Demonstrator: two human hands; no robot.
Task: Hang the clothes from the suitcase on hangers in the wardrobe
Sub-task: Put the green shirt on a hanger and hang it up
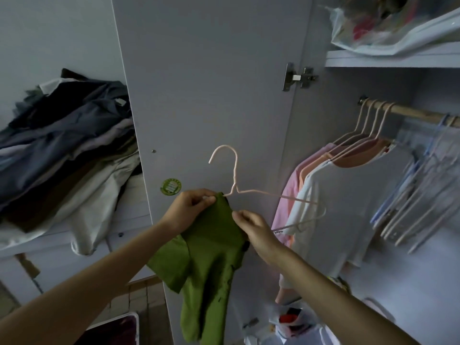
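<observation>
A green T-shirt [211, 265] hangs down in front of the open wardrobe door [211, 83]. My left hand [191, 207] pinches its upper edge together with one arm of a pale pink wire hanger [235, 175]. My right hand [254, 227] pinches the shirt's fabric a little lower and to the right. The hanger's hook points up and its other arm sticks out bare to the right. Inside the wardrobe, pink, peach and white tops [331, 185] hang on like hangers from a wooden rail [410, 112].
Several empty hangers [420, 195] hang bunched at the right of the rail. A plastic bag of items [388, 23] lies on the shelf above. A pile of dark and grey clothes [64, 145] sits on a surface at the left. Bags lie on the wardrobe floor [291, 319].
</observation>
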